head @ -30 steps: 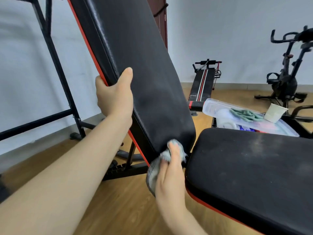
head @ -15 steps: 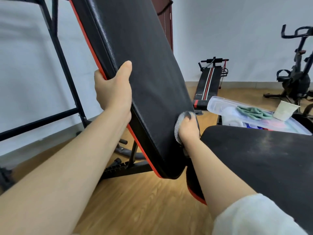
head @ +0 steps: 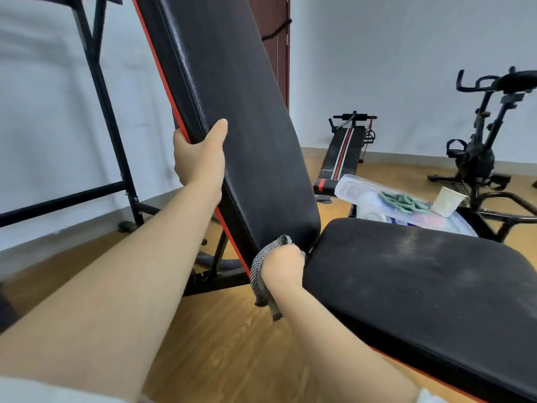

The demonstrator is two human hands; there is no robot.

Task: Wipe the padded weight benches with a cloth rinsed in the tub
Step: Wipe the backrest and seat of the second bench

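The left hand (head: 200, 158) grips the red-trimmed left edge of the raised backrest pad (head: 232, 117), thumb lying on its black face. At six o'clock from it, the right hand (head: 282, 267) presses a grey checked cloth (head: 257, 274) against the pad's bottom end, just beside the dusty seat pad (head: 421, 289). At two o'clock from the seat, a clear plastic tub (head: 348, 186) carries a green rag (head: 405, 201) and a paper cup (head: 447, 201).
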